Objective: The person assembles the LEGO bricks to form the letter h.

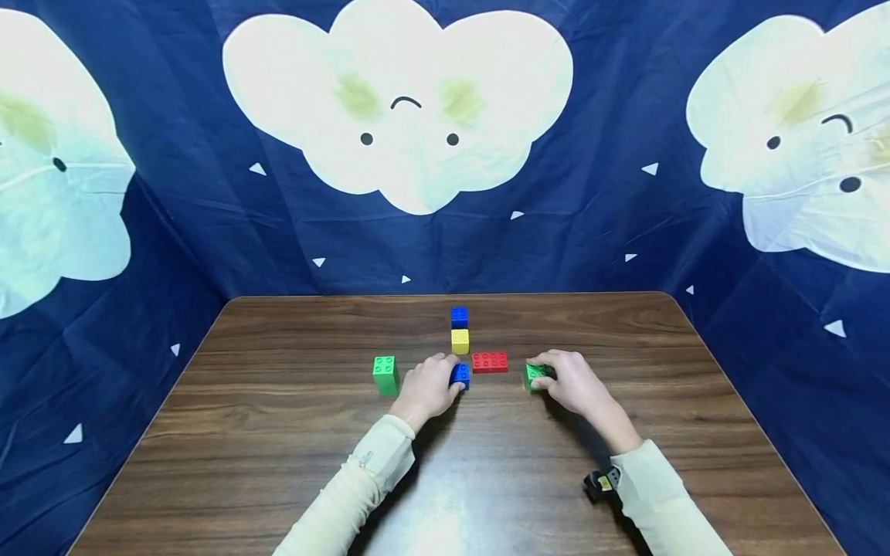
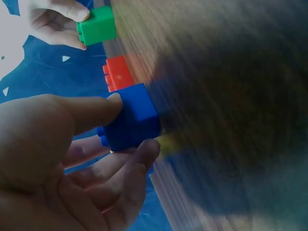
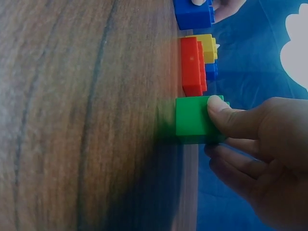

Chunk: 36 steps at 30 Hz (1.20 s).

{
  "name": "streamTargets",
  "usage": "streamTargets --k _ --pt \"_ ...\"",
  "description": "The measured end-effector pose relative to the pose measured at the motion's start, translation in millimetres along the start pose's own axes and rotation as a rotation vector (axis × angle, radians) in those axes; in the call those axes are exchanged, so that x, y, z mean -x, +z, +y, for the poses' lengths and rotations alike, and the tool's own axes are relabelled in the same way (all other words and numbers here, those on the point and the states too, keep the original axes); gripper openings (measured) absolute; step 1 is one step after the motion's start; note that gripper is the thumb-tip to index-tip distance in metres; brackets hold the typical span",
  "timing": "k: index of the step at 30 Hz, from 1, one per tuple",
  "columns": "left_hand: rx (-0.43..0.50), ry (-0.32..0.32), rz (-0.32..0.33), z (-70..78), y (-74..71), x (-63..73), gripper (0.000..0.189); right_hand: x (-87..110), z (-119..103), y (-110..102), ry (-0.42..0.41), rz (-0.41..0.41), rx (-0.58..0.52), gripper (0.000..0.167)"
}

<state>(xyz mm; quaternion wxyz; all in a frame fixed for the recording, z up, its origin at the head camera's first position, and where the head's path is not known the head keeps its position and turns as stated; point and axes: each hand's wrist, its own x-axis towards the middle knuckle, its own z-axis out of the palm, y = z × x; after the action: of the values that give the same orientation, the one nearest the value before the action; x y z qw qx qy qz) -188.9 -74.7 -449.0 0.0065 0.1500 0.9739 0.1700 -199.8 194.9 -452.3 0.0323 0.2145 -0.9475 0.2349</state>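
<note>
My left hand (image 1: 427, 388) pinches a blue brick (image 2: 132, 115) between thumb and fingers, near the middle of the table. Off to the right, my right hand (image 1: 572, 381) grips a green brick (image 3: 192, 118) by its sides, thumb on the near face. A red brick (image 1: 490, 362) lies between the two hands, slightly farther back. Behind the held blue brick stands a yellow brick (image 1: 460, 340), and beyond that another blue brick (image 1: 459, 317). To the left of my left hand a taller green brick (image 1: 385, 374) stands upright, touched by neither hand.
The brown wooden table (image 1: 278, 463) reaches back to a dark blue curtain (image 1: 188, 232) printed with white clouds. A small black device (image 1: 599, 485) sits at the right sleeve's cuff. Light glares off the table's near middle.
</note>
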Motion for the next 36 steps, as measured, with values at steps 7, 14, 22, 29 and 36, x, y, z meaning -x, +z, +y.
streamTargets --k 7,14,22,29,36 --pt "0.046 0.074 -0.03 7.8 -5.3 10.1 0.038 -1.6 1.9 0.0 -0.002 0.006 0.006 0.039" --pt "0.077 0.158 -0.068 28.2 -10.5 26.5 0.041 -2.6 3.3 -1.0 -0.004 0.002 0.008 0.039" --pt "0.04 0.207 -0.057 37.5 2.1 31.4 0.04 -2.1 3.3 -0.1 -0.012 0.008 0.007 0.04" --pt "0.076 0.193 -0.077 31.4 10.9 27.6 0.04 -3.7 2.6 -0.2 -0.001 -0.005 -0.005 0.04" --pt "0.127 0.171 -0.063 27.0 14.7 26.7 0.04 -2.2 1.6 1.8 0.013 0.01 -0.003 0.041"
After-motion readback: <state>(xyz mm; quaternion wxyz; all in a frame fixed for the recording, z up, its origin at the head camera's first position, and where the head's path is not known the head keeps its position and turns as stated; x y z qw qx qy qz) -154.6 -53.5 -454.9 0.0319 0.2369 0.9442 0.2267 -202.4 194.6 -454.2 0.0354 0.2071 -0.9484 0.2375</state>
